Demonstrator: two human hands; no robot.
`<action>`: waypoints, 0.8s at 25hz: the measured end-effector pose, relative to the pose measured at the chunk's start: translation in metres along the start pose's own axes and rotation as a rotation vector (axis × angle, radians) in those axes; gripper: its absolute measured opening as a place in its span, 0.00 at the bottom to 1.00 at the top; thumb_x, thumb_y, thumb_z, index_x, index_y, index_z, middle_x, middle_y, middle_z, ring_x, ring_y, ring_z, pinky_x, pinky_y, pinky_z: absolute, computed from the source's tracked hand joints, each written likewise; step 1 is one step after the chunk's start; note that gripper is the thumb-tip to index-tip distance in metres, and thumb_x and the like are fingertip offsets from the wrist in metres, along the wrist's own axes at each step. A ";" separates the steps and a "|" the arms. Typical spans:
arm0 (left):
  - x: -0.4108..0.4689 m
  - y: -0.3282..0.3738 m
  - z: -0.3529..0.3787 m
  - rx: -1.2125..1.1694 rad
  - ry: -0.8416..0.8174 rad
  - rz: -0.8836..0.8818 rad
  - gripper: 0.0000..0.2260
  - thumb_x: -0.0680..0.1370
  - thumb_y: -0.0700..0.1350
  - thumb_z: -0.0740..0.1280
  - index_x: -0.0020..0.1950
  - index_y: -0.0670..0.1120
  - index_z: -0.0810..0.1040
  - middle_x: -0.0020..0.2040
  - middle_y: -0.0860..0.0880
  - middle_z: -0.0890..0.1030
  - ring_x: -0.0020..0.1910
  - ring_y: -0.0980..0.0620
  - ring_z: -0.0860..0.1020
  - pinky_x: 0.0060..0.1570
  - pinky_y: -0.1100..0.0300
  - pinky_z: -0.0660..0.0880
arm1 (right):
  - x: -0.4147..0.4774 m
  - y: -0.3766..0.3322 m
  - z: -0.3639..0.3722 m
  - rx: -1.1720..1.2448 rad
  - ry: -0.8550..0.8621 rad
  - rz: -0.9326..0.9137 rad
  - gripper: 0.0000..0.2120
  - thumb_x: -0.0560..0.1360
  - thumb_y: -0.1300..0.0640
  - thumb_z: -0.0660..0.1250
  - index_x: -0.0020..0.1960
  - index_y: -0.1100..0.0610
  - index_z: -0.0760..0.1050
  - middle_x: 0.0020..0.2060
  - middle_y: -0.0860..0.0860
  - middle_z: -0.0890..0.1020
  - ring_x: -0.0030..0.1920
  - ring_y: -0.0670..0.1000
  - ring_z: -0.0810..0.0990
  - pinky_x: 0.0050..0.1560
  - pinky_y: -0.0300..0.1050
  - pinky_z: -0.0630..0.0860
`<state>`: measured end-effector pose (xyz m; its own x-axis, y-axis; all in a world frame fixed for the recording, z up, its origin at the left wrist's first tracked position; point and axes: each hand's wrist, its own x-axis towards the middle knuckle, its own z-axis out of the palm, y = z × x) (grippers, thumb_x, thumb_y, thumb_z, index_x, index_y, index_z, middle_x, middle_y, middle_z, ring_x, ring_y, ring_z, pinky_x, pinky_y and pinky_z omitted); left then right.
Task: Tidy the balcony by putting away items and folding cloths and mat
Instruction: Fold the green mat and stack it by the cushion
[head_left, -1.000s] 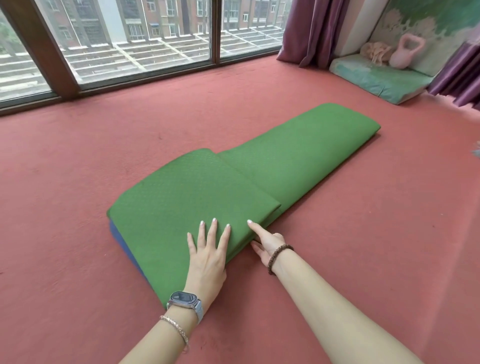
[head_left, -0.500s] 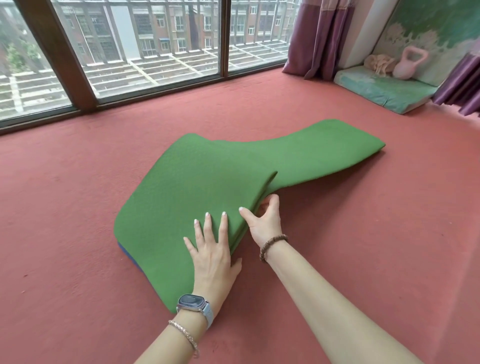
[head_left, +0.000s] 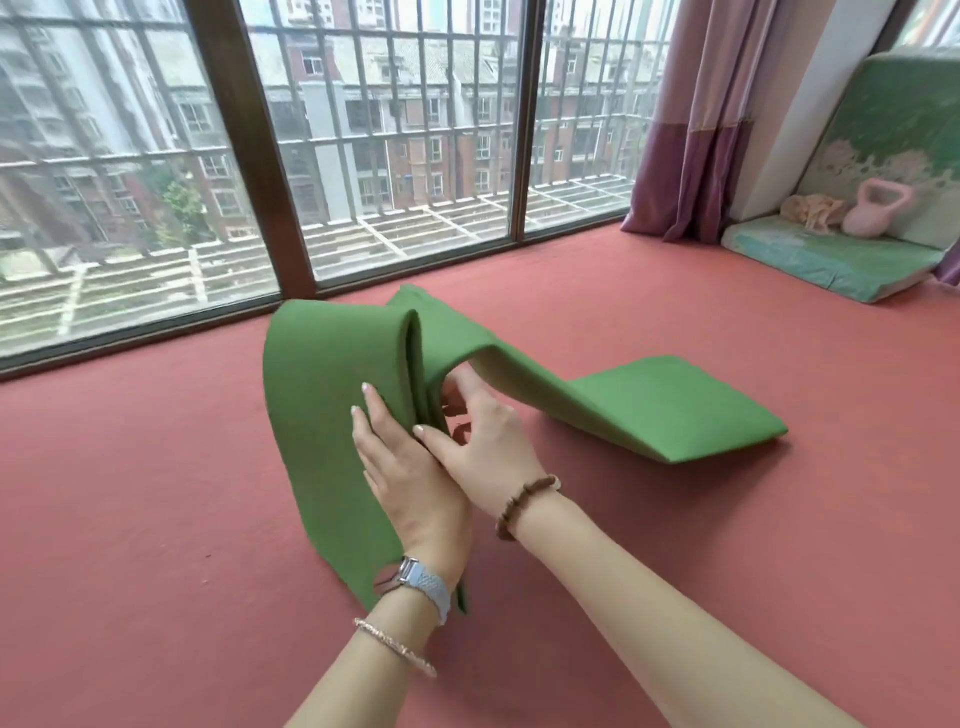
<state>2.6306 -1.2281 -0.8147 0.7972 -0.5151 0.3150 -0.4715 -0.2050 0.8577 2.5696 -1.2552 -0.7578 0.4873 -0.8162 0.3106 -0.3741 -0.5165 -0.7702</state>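
Observation:
A green mat (head_left: 332, 415) lies partly folded on the red carpet. Its near folded stack stands lifted almost upright, while the far end (head_left: 675, 410) still rests flat on the floor to the right. My left hand (head_left: 400, 467) lies with straight fingers flat against the outer face of the lifted stack. My right hand (head_left: 483, 441) is on the other side of the stack, its thumb on the edge and its fingers curled in under the raised layers, so the two hands clamp the stack between them.
A tall barred window (head_left: 363, 156) runs along the far side. Purple curtains (head_left: 691, 145) hang at the right. In the far right corner a green cushion (head_left: 831, 260) bears a pink kettlebell (head_left: 878, 210) and a crumpled peach cloth (head_left: 813, 210).
The folded near part of the mat went from flat on the carpet to nearly upright. My right hand slid under its edge and lifted; my left hand stayed pressed on the top face.

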 end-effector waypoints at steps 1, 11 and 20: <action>0.011 -0.004 -0.009 -0.019 -0.001 -0.022 0.35 0.79 0.41 0.64 0.79 0.52 0.48 0.77 0.41 0.57 0.74 0.38 0.63 0.67 0.37 0.66 | 0.000 -0.007 0.002 -0.067 -0.037 -0.038 0.13 0.74 0.57 0.69 0.57 0.54 0.74 0.51 0.50 0.83 0.53 0.51 0.81 0.55 0.48 0.76; 0.010 -0.019 -0.067 -0.180 -0.088 -0.103 0.36 0.79 0.37 0.64 0.79 0.55 0.48 0.77 0.46 0.58 0.73 0.45 0.65 0.69 0.53 0.64 | 0.015 0.004 -0.008 -0.536 0.027 0.216 0.29 0.73 0.51 0.69 0.71 0.53 0.64 0.63 0.56 0.73 0.63 0.59 0.73 0.60 0.51 0.69; -0.002 -0.032 -0.100 -0.239 -0.184 -0.063 0.39 0.73 0.37 0.70 0.77 0.57 0.55 0.70 0.52 0.65 0.58 0.63 0.69 0.50 0.80 0.66 | 0.020 -0.056 0.024 -0.153 -0.014 0.198 0.17 0.79 0.60 0.57 0.67 0.57 0.71 0.53 0.61 0.82 0.53 0.61 0.80 0.44 0.46 0.71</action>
<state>2.6822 -1.1372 -0.8019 0.7301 -0.6541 0.1978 -0.3034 -0.0510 0.9515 2.6193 -1.2365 -0.7219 0.4027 -0.9024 0.1535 -0.5777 -0.3807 -0.7220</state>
